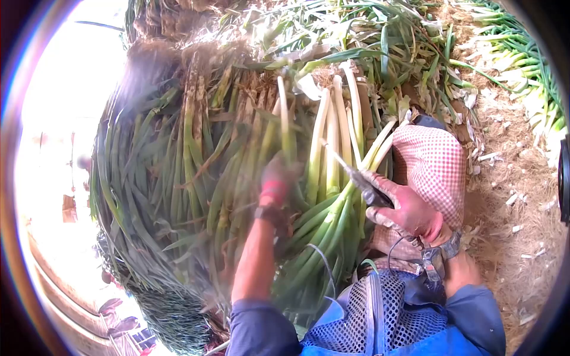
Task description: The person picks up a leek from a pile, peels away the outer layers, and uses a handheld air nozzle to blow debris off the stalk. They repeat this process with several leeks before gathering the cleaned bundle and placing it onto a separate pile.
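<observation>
My right hand [409, 209], in a pink, soiled glove, is wrapped round the dark handle of a knife [355, 175]. Its thin blade points up and left across several peeled long green onions [332, 139], which have pale stems and green leaves. My left hand [276, 183], in a reddish glove, is over the big heap of unpeeled green onions [148, 160], near some upright stalks. Motion smears its fingers, so what they grip, if anything, is not visible. Green leaves [320, 237] spread below the peeled stems, close to my lap.
A pink checked cloth [436, 166] covers my knee beside the right hand. Dry roots and pale peelings litter the ground [510, 249] at right. A row of green onions [528, 65] lies at the far right. More leaves and roots [356, 24] are piled behind.
</observation>
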`<state>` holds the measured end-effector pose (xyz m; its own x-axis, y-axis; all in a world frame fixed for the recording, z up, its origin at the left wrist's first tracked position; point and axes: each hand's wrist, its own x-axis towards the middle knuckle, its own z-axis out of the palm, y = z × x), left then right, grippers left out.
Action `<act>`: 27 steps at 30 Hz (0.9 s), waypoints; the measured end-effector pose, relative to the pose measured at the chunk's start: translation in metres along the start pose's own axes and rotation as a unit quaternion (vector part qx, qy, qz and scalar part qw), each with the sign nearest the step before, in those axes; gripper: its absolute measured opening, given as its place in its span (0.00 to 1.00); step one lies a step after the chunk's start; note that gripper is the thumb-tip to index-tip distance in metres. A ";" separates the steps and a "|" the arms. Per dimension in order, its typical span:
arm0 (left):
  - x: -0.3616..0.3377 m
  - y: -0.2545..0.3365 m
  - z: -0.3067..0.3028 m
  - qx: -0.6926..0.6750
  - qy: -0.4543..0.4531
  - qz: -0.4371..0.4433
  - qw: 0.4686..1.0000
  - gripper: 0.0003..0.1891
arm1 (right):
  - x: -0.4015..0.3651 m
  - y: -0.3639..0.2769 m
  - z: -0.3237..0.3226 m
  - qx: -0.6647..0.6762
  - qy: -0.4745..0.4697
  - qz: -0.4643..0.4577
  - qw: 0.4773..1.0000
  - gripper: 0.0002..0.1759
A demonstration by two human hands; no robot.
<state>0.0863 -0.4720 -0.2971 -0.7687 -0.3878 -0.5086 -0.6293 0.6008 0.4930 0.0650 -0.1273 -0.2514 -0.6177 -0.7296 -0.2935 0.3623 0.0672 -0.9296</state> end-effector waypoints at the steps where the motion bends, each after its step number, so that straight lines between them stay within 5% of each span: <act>1: -0.011 0.006 0.008 0.046 0.030 0.009 0.998 0.30 | -0.001 0.002 0.000 -0.148 -0.007 -0.052 0.988 0.44; 5: -0.052 0.031 0.017 0.104 0.015 0.030 0.994 0.22 | 0.007 -0.017 0.010 -0.180 0.007 -0.025 0.983 0.44; 6: -0.059 0.033 0.016 0.148 -0.027 0.024 0.988 0.26 | 0.009 -0.014 0.014 -0.142 -0.020 -0.039 0.989 0.43; 7: -0.074 0.026 0.021 0.143 0.016 0.089 0.986 0.34 | 0.010 -0.031 0.016 -0.176 -0.080 0.043 0.980 0.44; 9: -0.081 0.024 0.026 0.151 -0.020 0.116 0.981 0.42 | 0.017 -0.009 0.020 -0.321 -0.062 -0.098 0.940 0.45; 10: -0.083 0.019 0.026 0.150 -0.019 0.114 0.982 0.42 | 0.020 -0.014 0.022 -0.322 -0.065 -0.098 0.939 0.45; 13: -0.078 0.010 0.028 0.097 -0.023 0.108 0.989 0.45 | 0.045 -0.036 0.020 -0.278 -0.033 0.027 0.960 0.47; 27: -0.109 0.012 0.035 0.139 -0.002 0.152 0.979 0.38 | 0.192 -0.050 0.029 -0.420 0.033 0.031 0.906 0.45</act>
<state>0.1665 -0.3976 -0.2604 -0.9149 -0.1592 -0.3710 -0.3155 0.8552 0.4111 -0.0519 -0.2908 -0.2548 -0.6654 -0.6662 -0.3369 -0.2448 0.6210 -0.7446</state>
